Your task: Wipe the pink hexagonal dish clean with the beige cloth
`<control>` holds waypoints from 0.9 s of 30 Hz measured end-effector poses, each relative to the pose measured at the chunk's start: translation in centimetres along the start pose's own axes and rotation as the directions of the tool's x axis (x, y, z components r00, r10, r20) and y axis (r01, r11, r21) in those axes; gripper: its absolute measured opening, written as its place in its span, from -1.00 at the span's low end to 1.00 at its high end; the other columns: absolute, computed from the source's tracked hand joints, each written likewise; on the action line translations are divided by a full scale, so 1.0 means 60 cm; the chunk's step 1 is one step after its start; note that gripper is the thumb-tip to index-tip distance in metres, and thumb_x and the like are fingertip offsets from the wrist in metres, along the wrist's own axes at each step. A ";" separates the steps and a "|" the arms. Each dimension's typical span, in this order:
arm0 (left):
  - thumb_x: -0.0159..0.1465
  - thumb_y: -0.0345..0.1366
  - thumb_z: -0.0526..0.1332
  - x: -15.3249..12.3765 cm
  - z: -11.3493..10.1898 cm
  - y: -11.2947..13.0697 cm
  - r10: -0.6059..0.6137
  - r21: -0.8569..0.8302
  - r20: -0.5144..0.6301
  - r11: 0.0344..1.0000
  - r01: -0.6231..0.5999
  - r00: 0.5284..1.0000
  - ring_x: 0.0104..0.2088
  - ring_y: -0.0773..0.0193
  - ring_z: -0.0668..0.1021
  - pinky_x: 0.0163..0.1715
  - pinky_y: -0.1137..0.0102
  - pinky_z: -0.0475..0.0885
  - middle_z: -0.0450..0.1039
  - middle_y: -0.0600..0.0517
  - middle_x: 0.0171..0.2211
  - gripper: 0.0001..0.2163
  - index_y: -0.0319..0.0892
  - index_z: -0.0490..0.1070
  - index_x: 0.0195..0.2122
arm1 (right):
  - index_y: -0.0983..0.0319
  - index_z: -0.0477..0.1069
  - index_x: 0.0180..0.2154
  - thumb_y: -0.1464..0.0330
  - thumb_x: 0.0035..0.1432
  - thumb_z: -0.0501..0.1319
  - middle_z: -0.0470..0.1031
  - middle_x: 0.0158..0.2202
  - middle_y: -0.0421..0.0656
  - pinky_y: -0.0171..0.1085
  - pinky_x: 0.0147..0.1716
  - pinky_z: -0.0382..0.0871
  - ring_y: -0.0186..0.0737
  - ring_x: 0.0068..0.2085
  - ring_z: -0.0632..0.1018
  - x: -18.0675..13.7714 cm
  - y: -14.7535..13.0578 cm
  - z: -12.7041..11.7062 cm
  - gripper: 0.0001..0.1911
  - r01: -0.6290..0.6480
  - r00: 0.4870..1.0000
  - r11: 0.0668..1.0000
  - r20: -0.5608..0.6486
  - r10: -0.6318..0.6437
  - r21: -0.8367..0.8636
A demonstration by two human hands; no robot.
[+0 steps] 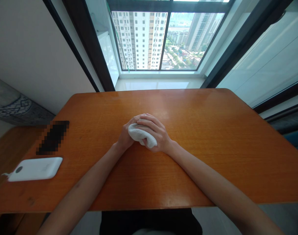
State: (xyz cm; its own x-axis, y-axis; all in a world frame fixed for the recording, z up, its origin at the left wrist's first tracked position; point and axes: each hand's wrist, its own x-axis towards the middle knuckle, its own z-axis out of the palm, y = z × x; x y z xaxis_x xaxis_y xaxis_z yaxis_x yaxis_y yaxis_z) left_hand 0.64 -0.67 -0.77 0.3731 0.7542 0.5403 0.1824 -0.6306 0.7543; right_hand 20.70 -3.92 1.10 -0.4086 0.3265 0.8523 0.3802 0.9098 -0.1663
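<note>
A bunched white cloth (142, 134) is held between my two hands over the middle of the wooden table (212, 130). My right hand (158, 132) wraps over the cloth from the right, its fingers curled across the top. On the far left side of the cloth, my left hand (128, 132) is closed against it, its fingertips meeting those of my right hand. Part of the cloth is hidden under the fingers. Whether the hands rest on the tabletop or hover just above it, I cannot tell.
At the table's left lies a white, rounded device (36, 169) with a short cord at one end. Beyond it is a dark pixelated object (53, 137). A window (163, 42) stands past the far edge. Grey patterned fabric (19, 104) hangs at the left.
</note>
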 end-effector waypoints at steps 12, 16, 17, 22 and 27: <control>0.41 -0.14 0.39 0.000 -0.008 -0.007 -0.114 -0.008 -0.012 0.993 0.114 0.993 0.14 -0.02 0.72 0.29 0.09 0.65 0.69 0.00 0.12 -0.76 -0.01 0.59 0.06 | 0.20 0.47 0.37 0.08 0.44 0.23 0.61 0.29 0.11 0.29 0.41 0.50 0.22 0.38 0.56 0.003 -0.005 -0.003 -0.40 -0.028 1.000 0.999 -0.013 0.028 0.037; 0.39 -0.14 0.41 0.005 -0.005 -0.011 -0.106 -0.072 -0.020 0.992 0.104 0.994 0.12 -0.03 0.74 0.21 0.09 0.69 0.70 0.00 0.09 -0.76 -0.01 0.58 0.04 | 0.20 0.47 0.37 0.06 0.44 0.25 0.59 0.31 0.12 0.30 0.44 0.47 0.22 0.38 0.56 0.004 -0.006 -0.002 -0.39 -0.026 1.000 0.999 -0.001 0.026 0.026; 0.39 -0.15 0.42 0.005 -0.004 -0.012 -0.096 -0.078 -0.025 0.993 0.093 0.995 0.12 -0.03 0.74 0.21 0.10 0.69 0.70 0.00 0.09 -0.77 -0.01 0.58 0.04 | 0.19 0.47 0.37 0.06 0.44 0.25 0.59 0.31 0.10 0.29 0.44 0.47 0.21 0.38 0.57 0.004 -0.006 -0.001 -0.40 -0.033 0.999 0.999 -0.003 0.033 0.029; 0.46 -0.17 0.37 0.001 -0.001 -0.003 -0.052 -0.049 -0.047 0.998 0.050 0.998 0.25 -0.02 0.68 0.37 0.09 0.58 0.65 -0.01 0.21 -0.70 0.01 0.53 0.20 | 0.14 0.47 0.36 0.11 0.46 0.21 0.61 0.30 0.05 0.28 0.44 0.48 0.19 0.39 0.57 0.004 -0.007 0.000 -0.45 -0.048 0.999 0.998 -0.008 0.048 0.051; 0.51 -0.13 0.31 -0.004 -0.004 0.008 -0.035 -0.032 -0.043 0.999 0.033 0.998 0.31 -0.02 0.64 0.44 0.09 0.53 0.60 -0.05 0.30 -0.68 -0.05 0.51 0.24 | 0.14 0.48 0.35 0.13 0.47 0.19 0.61 0.31 0.04 0.28 0.45 0.47 0.17 0.40 0.56 0.001 -0.005 -0.001 -0.47 -0.064 0.998 0.996 -0.001 0.064 0.060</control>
State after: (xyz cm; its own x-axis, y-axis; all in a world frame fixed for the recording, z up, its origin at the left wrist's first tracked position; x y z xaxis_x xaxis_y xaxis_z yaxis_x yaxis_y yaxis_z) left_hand 0.42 -1.11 -0.47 0.3269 0.7829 0.5294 0.1660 -0.5990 0.7833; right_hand 20.59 -4.17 1.24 -0.3824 0.3842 0.8403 0.3556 0.9006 -0.2500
